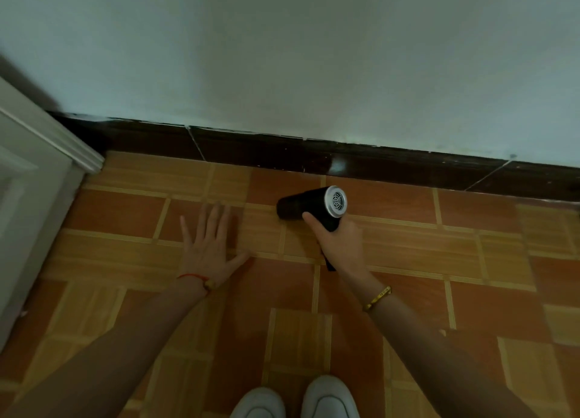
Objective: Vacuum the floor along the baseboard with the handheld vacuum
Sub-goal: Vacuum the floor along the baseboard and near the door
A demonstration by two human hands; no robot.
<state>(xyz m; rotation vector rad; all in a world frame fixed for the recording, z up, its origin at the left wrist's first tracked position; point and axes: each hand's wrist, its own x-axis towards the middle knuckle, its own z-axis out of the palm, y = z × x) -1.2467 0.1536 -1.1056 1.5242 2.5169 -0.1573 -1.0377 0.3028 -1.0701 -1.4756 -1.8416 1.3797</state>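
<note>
My right hand (337, 241) grips the handle of a black handheld vacuum (309, 204). Its silver vented rear cap faces right and its dark nozzle points left, low over the floor. The nozzle end sits a short way in front of the dark brown baseboard (257, 149), which runs along the foot of the pale wall. My left hand (210, 241) holds nothing; it is spread flat, fingers apart, over the orange-brown patterned floor (408, 260) to the left of the vacuum.
A white door or cabinet front (34, 179) with moulded trim stands at the left, meeting the baseboard at the corner. My two white shoes (295, 398) show at the bottom edge. A small white fleck (442, 333) lies on the floor at the right.
</note>
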